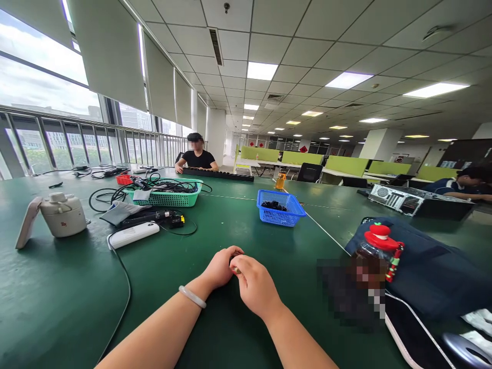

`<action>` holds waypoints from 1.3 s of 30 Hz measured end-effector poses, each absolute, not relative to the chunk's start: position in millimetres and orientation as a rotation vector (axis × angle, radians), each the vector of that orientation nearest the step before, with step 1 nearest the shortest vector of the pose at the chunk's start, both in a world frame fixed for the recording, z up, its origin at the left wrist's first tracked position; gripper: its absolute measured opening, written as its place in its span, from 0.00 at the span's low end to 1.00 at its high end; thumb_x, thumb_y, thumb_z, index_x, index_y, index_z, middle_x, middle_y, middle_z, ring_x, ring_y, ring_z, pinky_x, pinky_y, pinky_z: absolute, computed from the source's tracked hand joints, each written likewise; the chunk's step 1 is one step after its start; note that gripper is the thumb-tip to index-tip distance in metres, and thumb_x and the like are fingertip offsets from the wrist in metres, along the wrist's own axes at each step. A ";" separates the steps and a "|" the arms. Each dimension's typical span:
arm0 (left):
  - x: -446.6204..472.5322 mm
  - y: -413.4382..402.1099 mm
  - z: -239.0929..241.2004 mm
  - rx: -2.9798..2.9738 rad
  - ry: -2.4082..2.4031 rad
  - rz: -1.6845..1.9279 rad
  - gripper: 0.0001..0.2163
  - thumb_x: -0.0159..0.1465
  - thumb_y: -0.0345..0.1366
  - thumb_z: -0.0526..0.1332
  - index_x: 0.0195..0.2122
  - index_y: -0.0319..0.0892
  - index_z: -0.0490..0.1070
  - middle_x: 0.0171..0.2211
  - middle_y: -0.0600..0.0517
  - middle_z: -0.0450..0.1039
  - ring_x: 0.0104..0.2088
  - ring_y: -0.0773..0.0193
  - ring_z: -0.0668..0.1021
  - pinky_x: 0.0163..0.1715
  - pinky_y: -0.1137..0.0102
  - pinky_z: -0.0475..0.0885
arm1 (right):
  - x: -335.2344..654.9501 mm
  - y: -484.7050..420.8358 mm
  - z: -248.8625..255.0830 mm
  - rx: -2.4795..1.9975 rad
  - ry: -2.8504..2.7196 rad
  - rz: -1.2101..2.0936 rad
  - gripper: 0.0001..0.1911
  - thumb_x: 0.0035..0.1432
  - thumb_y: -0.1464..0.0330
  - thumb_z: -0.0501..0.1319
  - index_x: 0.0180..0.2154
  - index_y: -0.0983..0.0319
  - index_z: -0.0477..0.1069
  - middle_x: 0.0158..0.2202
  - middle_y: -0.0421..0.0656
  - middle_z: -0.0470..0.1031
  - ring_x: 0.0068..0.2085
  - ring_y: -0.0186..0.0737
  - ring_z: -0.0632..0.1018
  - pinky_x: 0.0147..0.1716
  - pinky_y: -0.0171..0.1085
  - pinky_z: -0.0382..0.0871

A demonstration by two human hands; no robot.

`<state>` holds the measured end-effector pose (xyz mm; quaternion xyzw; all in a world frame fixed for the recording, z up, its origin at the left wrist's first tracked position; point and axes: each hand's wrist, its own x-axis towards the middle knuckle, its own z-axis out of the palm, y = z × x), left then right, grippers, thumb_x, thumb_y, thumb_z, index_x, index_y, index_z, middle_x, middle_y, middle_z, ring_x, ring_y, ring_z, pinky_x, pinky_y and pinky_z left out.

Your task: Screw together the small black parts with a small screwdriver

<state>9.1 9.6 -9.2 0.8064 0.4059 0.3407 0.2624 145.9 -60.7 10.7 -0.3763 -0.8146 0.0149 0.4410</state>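
My two hands meet on the green table (238,220) in front of me. My left hand (222,266) has its fingers curled, with a pale bangle on the wrist. My right hand (255,284) is closed too and touches the left at the fingertips. A small object is pinched between them; only a tiny glimpse shows and I cannot make out what it is. A blue basket (280,206) with dark small parts stands beyond my hands.
At the left are a white jug-like appliance (63,213), a white power strip (134,234) with cables, and a green basket (167,192) of cables. A red-capped bottle (374,256) and a dark bag (430,266) lie at the right. A person in black sits at the far side.
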 end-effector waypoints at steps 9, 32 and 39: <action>10.6 15.3 -3.6 2.227 1.348 0.656 0.19 0.55 0.27 0.54 0.46 0.43 0.75 0.45 0.50 0.78 0.46 0.61 0.77 0.49 0.68 0.70 | 131.8 -65.2 1.6 -0.972 -2.246 -0.162 0.12 0.54 0.81 0.55 0.32 0.59 0.72 0.33 0.40 0.75 0.32 0.38 0.70 0.32 0.36 0.62; 7.7 8.2 -0.2 2.369 1.294 0.724 0.20 0.52 0.31 0.59 0.46 0.44 0.77 0.47 0.51 0.78 0.48 0.57 0.77 0.52 0.67 0.68 | 133.5 -66.2 3.3 -0.941 -2.146 -0.128 0.16 0.49 0.84 0.53 0.33 0.61 0.71 0.33 0.41 0.75 0.32 0.38 0.70 0.33 0.35 0.64; 6.8 9.3 -1.8 2.356 1.254 0.756 0.19 0.52 0.31 0.59 0.46 0.45 0.77 0.47 0.51 0.79 0.48 0.56 0.77 0.51 0.67 0.69 | 133.3 -67.8 6.3 -0.943 -2.136 -0.136 0.15 0.50 0.83 0.52 0.33 0.61 0.71 0.32 0.42 0.74 0.31 0.39 0.70 0.33 0.36 0.65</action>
